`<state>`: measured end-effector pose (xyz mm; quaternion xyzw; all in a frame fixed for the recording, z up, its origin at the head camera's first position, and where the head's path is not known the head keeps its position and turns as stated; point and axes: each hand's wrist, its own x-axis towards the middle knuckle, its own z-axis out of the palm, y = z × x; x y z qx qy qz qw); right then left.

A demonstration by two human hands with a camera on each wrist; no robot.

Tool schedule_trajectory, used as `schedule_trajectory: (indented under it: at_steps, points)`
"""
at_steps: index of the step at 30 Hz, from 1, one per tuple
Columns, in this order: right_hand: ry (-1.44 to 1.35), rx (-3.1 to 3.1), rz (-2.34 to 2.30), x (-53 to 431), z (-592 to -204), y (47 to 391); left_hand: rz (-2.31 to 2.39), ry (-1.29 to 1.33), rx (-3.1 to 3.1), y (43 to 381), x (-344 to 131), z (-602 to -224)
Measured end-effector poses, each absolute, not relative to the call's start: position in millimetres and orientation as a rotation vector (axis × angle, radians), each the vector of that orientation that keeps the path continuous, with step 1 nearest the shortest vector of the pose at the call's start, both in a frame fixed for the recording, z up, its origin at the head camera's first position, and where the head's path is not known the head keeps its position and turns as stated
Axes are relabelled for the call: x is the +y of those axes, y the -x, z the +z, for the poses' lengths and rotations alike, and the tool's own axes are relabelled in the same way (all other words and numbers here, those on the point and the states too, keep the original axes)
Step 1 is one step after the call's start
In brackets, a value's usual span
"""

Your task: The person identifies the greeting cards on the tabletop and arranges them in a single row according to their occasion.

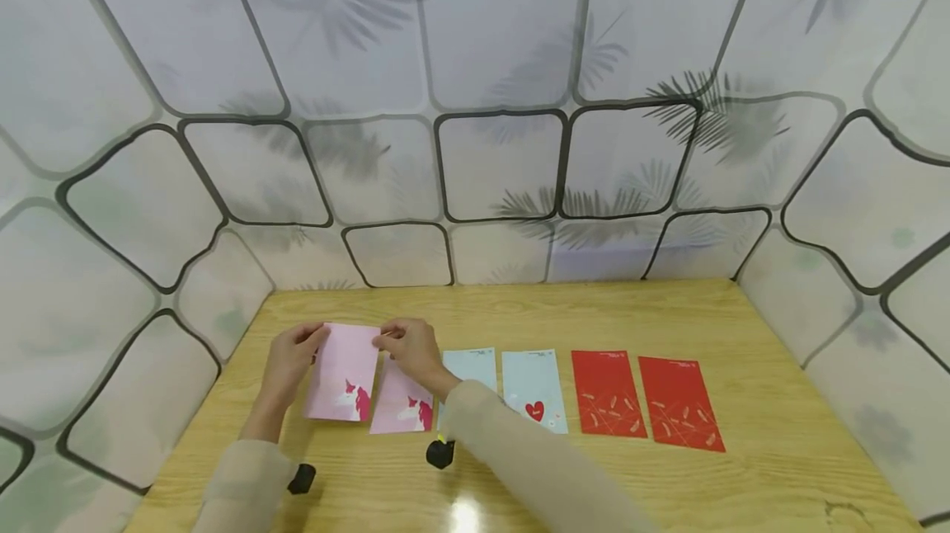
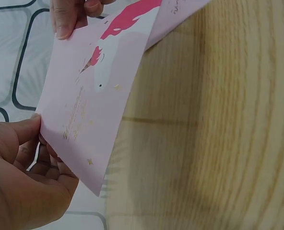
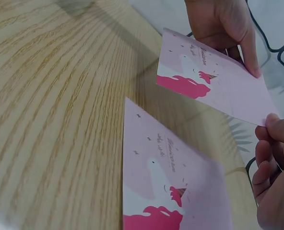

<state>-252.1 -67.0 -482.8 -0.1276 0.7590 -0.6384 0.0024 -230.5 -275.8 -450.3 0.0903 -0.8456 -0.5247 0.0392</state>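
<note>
A pink unicorn card (image 1: 343, 368) is held up between both hands at the left of the table. My left hand (image 1: 288, 360) pinches its left edge, thumb on the printed face, as the left wrist view shows. At its upper right corner my right hand (image 1: 412, 350) grips it between thumb and fingers. The held card tilts, its lower part above the wood in the right wrist view. A second pink unicorn card (image 3: 173, 191) lies flat just right of it, partly covered by the right hand in the head view.
Right of the pink pair lie two pale blue cards, one (image 1: 469, 364) partly behind the right forearm, the other with a red heart (image 1: 533, 389). Farther right are two red cards (image 1: 609, 393). Patterned curtain (image 1: 497, 162) surrounds the wooden table (image 1: 772, 401) at the back and sides.
</note>
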Motion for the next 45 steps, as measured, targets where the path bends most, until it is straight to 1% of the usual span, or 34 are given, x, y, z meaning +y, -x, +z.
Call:
schedule_trajectory:
  at_steps: [8, 15, 22, 29, 35, 45]
  points:
    - [0.407, 2.466, -1.886, -69, -492, 255, -1.629, -0.304, -2.603, 233, -281, -462]
    - [0.474, 2.523, -1.825, -73, -502, 259, -1.604, -0.309, -2.619, 235, -285, -470]
    - [0.482, 2.648, -1.683, -76, -513, 256, -1.603, -0.378, -2.647, 233, -287, -478]
    - [0.59, 2.771, -1.506, -78, -512, 258, -1.616, -0.453, -2.643, 235, -290, -487]
    - [0.622, 2.839, -1.376, -78, -512, 260, -1.584, -0.423, -2.654, 233, -291, -490]
    - [0.664, 2.864, -1.347, -76, -514, 260, -1.595, -0.476, -2.654, 236, -290, -493]
